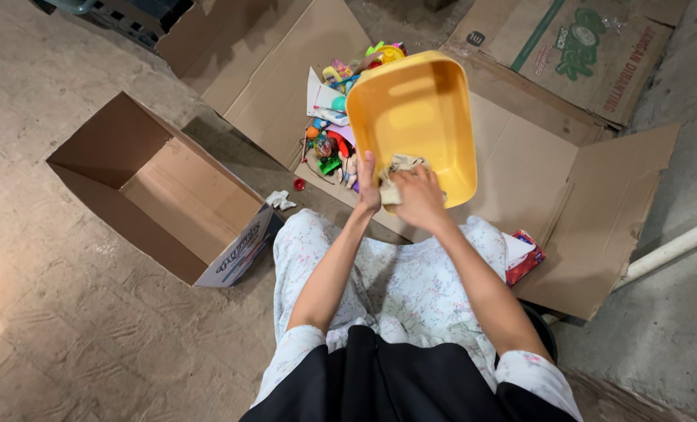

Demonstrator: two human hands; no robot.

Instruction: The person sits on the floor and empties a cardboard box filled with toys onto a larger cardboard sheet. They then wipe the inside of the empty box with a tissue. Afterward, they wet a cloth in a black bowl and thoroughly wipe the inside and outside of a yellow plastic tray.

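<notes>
- Lap in floral cloth fills the lower centre of the frame; both arms reach up from it.
- Right hand (420, 195) presses a rag (399, 173) inside the yellow tub (415, 117), centre frame.
- Left hand (366, 184) clamps the tub's near rim, steadying it tilted toward the camera.
- Toys (335, 133) lie heaped left of the tub on flattened cardboard (520, 168).
- Open box (165, 191) sits left, on the floor (67, 328).

Open cardboard box (169, 191), toy pile (334, 117), flattened cardboard (520, 164).
</notes>
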